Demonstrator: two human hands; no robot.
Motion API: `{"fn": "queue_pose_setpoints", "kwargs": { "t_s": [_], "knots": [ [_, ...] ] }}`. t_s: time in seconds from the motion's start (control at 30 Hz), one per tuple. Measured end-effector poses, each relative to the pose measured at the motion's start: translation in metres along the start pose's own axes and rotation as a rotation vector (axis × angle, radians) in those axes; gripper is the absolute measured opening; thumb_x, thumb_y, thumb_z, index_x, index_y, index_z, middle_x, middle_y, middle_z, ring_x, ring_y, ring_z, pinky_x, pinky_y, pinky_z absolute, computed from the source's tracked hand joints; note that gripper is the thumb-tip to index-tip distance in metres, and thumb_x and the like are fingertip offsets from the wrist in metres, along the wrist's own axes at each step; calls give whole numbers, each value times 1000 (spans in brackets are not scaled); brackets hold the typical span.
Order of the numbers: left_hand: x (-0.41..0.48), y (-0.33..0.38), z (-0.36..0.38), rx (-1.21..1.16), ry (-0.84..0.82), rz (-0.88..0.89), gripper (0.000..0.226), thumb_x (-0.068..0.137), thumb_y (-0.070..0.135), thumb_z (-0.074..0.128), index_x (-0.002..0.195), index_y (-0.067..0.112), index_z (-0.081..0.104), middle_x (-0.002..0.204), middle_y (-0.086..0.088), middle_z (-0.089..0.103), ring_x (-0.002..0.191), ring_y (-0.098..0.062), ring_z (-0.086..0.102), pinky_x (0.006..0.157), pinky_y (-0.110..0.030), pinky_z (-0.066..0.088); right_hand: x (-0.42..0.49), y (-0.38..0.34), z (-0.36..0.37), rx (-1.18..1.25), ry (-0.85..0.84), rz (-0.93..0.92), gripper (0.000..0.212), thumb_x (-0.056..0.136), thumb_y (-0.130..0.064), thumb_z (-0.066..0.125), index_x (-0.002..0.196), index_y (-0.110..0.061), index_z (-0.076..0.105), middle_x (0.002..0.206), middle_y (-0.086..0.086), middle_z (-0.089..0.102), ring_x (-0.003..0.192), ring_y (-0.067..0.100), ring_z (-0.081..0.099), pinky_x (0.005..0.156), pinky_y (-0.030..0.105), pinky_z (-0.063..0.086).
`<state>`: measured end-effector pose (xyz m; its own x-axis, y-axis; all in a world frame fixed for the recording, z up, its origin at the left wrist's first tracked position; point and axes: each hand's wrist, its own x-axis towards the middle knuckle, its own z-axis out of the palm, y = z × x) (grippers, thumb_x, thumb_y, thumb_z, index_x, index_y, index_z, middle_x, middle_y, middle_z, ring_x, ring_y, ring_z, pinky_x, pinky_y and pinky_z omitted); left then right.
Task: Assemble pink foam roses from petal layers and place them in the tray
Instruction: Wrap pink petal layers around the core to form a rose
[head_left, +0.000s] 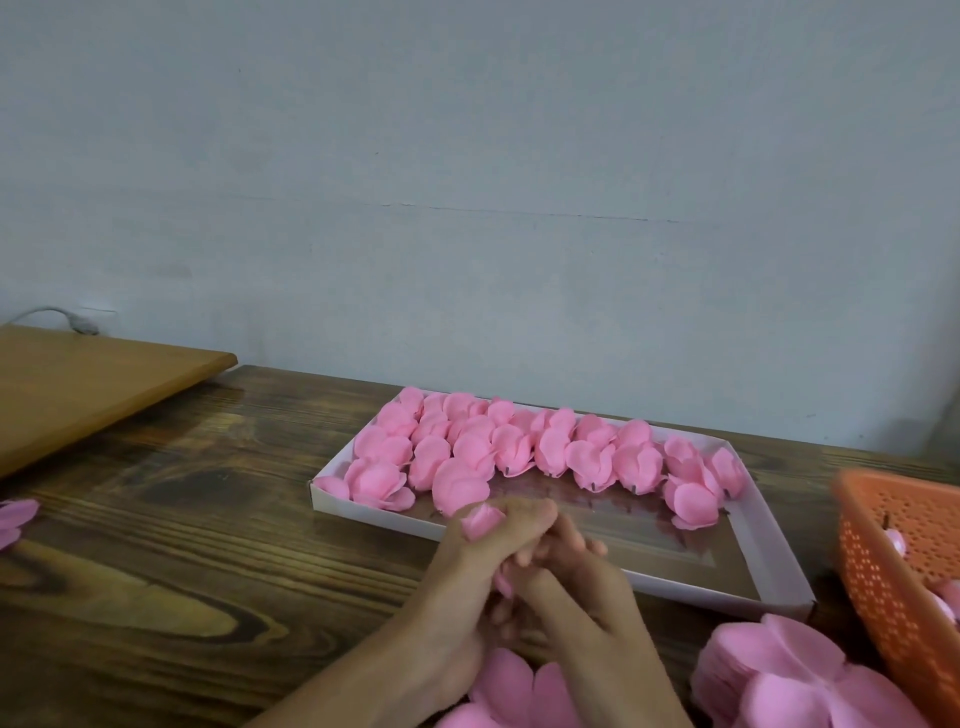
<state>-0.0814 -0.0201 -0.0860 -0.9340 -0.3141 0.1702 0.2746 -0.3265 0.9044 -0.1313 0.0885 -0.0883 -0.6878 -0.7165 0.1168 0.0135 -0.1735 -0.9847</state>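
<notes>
Rose (483, 520): clasped in the grips of left hand (462, 582) and right hand (576, 597), near side of tray (727, 594), on bench (208, 519).

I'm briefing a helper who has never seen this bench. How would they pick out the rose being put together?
On the dark wooden table lies a white tray with rows of pink roses. Just in front of its near edge the left hand grips the unfinished rose, a petal peeking out above. Alone among them, it is held, not lying in the tray.
</notes>
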Motion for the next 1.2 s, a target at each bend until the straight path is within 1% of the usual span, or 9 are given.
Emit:
{"fn": "queue_pose_setpoints", "kwargs": {
  "t_s": [0.07,0.2,0.3,0.4,0.57,0.7,0.83,1.03,1.2],
  "knots": [
    [2,0,-6,-26,-55,-1,53,85,48,82,54,20,49,84,-7,68,103,-32,73,56,-26,31,2,-5,6,208,-71,164,8,70,-7,76,68,-14,74,68,16,64,57,25,61,51,30,48],
    [3,0,-14,24,-144,-10,54,88,63,75,53,24,59,91,-6,76,85,-31,70,61,-32,48,0,-17,9,301,-93,369,8,65,-24,80,71,-18,80,63,18,64,48,25,57,46,28,42],
    [8,6,-17,-47,-89,16,54,89,59,76,67,11,67,106,-25,76,60,-22,70,45,-30,53,-2,-22,-12,-341,-96,35,23,99,-38,63,81,-33,77,67,-3,72,56,10,62,56,24,45],
    [19,8,-28,-25,131,149,50,87,50,80,58,13,61,66,-16,63,62,-24,68,66,-34,58,1,-34,-34,-982,-17,-303,17,94,-49,59,79,-45,67,78,-26,68,76,-2,64,66,13,39],
    [29,1,-43,24,290,122,58,86,48,79,52,19,42,50,-1,31,37,-15,30,44,-28,38,-11,-43,-35,-1101,-246,-143,22,83,-66,66,92,-48,74,101,-29,69,100,-14,59,97,3,29],
    [32,-10,-46,70,250,106,63,82,50,83,53,17,38,49,-4,29,35,-16,28,42,-26,35,-25,-56,-18,-1391,-134,-447,22,81,-74,58,81,-58,73,73,-36,66,56,-24,42,80,-11,20],
    [33,-15,-48,134,202,120,62,87,47,80,54,15,39,46,-4,32,35,-17,30,43,-27,36,-20,-48,-20,-1118,-308,-124,15,90,-53,68,100,-44,76,72,-42,60,73,-32,49,74,-7,31],
    [34,-18,-51,164,221,113,60,89,44,78,53,15,40,45,-3,34,36,-17,31,44,-27,37,-8,-28,-21,-1158,-306,-107,13,82,-48,72,94,-50,73,55,-45,51,71,-26,54,68,-7,32],
    [34,-18,-51,175,248,109,60,84,45,81,53,15,40,46,-4,34,36,-17,31,43,-27,37,-5,-13,-23,-1250,-312,-193,20,85,-47,66,68,-56,64,76,-46,56,78,-25,52,72,-3,37]
  ]
}}
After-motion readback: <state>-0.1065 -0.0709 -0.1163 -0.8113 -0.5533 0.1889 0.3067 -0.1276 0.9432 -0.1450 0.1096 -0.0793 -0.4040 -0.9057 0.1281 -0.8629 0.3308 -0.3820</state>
